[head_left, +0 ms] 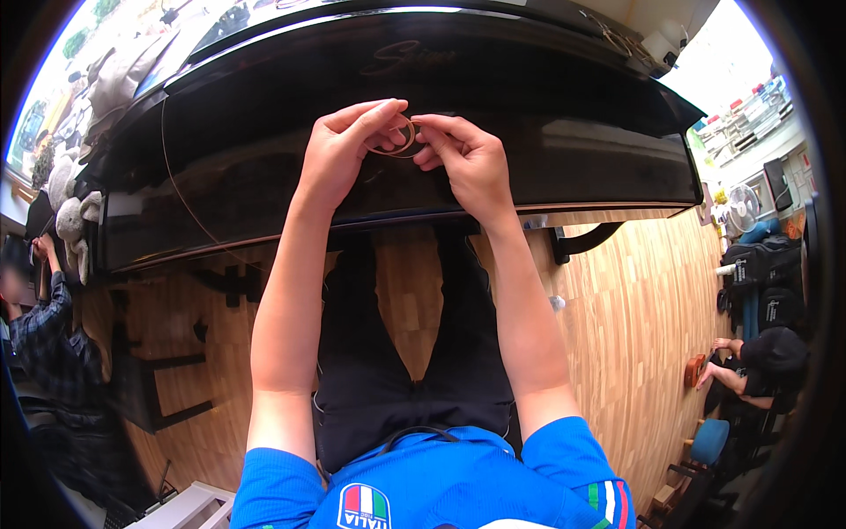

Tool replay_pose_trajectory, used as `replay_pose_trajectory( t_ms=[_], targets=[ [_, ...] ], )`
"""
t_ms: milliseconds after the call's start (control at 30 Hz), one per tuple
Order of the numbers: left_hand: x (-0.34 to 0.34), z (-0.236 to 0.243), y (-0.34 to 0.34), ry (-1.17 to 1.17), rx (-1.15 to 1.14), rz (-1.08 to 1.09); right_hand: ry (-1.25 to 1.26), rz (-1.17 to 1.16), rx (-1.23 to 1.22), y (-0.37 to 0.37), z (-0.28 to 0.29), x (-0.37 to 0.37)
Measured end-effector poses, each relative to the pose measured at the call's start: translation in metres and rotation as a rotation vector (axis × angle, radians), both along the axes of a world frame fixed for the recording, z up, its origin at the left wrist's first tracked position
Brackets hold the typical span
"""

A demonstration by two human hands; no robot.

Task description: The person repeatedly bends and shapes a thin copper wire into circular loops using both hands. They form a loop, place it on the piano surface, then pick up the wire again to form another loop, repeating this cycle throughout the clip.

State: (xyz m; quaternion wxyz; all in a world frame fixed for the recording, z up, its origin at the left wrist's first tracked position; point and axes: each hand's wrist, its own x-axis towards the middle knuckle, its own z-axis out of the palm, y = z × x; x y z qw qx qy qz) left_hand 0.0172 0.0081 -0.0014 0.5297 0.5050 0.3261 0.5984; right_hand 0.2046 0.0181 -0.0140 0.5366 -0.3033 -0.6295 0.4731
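A small loop of thin, copper-coloured wire point(411, 134) is held up between my two hands, above a glossy black piano point(573, 159) whose lid is down. My left hand point(348, 145) pinches the loop's left side between thumb and fingers. Opposite it, my right hand point(471, 163) grips the right side with its thumb and fingertips, close to the left fingers. A long thin strand point(174, 181) hangs in a curve over the piano's left part; whether it joins the loop cannot be seen.
Grey soft toys point(72, 212) lie at the piano's left end. A person in a plaid sleeve point(53, 304) is at the far left. At the right, a seated person's hand is beside a small brown ukulele point(694, 370). Black bags point(762, 264) and a fan point(742, 204) stand behind.
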Motion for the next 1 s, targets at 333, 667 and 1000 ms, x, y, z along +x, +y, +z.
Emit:
replay_pose_trajectory(
  t_ms=[333, 667, 1000],
  targets=[
    [0.0068, -0.0006, 0.0027, 0.191, 0.01, 0.054, -0.004, 0.057, 0.02, 0.0021, -0.0003, 0.0032],
    [0.005, -0.0007, 0.0027, 0.188, 0.004, -0.001, 0.045, 0.106, 0.023, 0.0004, 0.0023, 0.0012],
    [0.0078, 0.0027, -0.0016, 0.138, 0.029, 0.067, 0.024, -0.003, -0.12, -0.0024, 0.0037, 0.002]
  ],
)
